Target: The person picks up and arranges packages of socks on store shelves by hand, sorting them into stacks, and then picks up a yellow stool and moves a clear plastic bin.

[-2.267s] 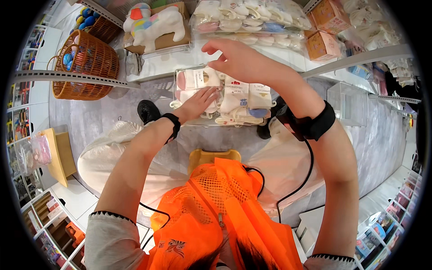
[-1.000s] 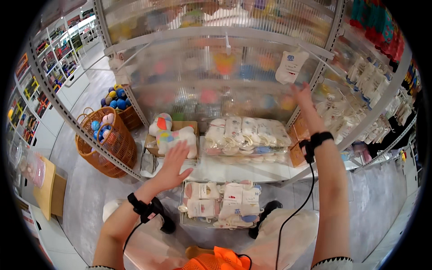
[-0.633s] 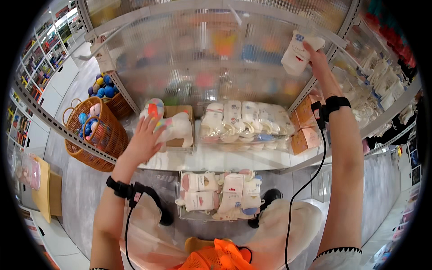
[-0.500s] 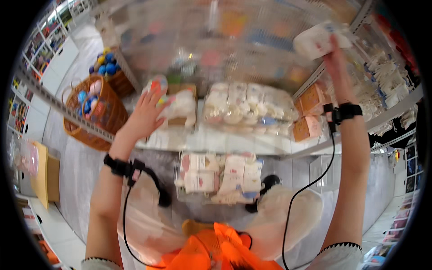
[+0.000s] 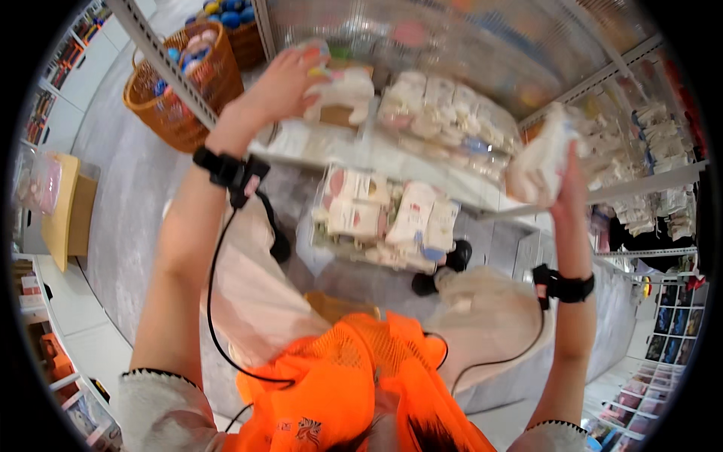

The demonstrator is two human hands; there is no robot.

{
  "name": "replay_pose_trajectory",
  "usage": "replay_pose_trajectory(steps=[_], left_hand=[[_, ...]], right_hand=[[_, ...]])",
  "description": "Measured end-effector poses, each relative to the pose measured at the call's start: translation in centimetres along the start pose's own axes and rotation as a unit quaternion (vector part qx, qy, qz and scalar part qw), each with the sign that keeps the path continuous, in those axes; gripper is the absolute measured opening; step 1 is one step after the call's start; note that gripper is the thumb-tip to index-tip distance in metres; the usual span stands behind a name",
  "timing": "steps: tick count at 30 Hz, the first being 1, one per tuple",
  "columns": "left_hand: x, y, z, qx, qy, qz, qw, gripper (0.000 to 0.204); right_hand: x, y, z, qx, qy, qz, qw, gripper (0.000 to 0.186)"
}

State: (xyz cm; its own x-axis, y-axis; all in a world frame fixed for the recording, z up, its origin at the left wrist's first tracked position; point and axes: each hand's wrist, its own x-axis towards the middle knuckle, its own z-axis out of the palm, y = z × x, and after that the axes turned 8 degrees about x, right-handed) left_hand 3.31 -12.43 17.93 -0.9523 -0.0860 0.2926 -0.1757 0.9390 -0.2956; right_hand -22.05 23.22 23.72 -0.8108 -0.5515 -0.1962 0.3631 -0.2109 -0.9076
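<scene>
My left hand [image 5: 290, 87] reaches over the white plush animal [image 5: 343, 89] with coloured patches on the shelf, fingers apart and nothing visibly held. My right hand [image 5: 568, 181] is closed on a blurred white sock pack [image 5: 541, 154] at the right, in front of the hanging stock. Between my feet a clear tray [image 5: 324, 245] holds several labelled packs of cream socks [image 5: 414, 215] with pink and blue parts. Behind it, a clear plastic bag [image 5: 444, 113] full of socks lies on the white shelf [image 5: 429, 177].
Wicker baskets of yarn balls [image 5: 162, 98] stand at upper left, behind a perforated upright [image 5: 151, 47]. A wooden stand [image 5: 71, 203] is at far left. Rows of hanging socks [image 5: 651, 166] and a metal rail [image 5: 640, 187] are at right. A ribbed translucent panel [image 5: 467, 41] backs the shelf.
My right hand took hold of a sock pack high on the right and has brought it lower. My left hand stayed open over the plush. The view has tilted downward since half a second ago.
</scene>
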Motion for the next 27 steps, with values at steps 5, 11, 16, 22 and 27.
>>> replay_pose_trajectory(steps=[5, 11, 16, 22, 27], left_hand=[[0.4, 0.6, -1.8, -0.049, 0.053, 0.039, 0.997, 0.034], [-1.8, 0.5, -2.9, -0.124, 0.010, 0.035, 0.992, 0.031], [-2.9, -0.3, -2.1, -0.120, 0.047, 0.033, 0.991, 0.030], [-3.5, -0.7, -2.6, -0.137, 0.036, 0.026, 0.990, 0.028], [-3.6, -0.9, -2.3, -0.142, 0.030, 0.044, 0.988, 0.026]], right_hand=[[-2.3, 12.8, 3.0, 0.029, -0.170, 0.246, 0.954, 0.041], [-6.5, 24.3, 7.6, -0.544, -0.388, -0.067, 0.741, 0.039], [-7.6, 33.2, 7.2, -0.617, -0.483, -0.148, 0.603, 0.024], [-7.4, 38.3, 5.7, -0.698, -0.454, -0.244, 0.497, 0.020], [-7.3, 40.9, 4.5, -0.722, -0.427, -0.083, 0.538, 0.022]])
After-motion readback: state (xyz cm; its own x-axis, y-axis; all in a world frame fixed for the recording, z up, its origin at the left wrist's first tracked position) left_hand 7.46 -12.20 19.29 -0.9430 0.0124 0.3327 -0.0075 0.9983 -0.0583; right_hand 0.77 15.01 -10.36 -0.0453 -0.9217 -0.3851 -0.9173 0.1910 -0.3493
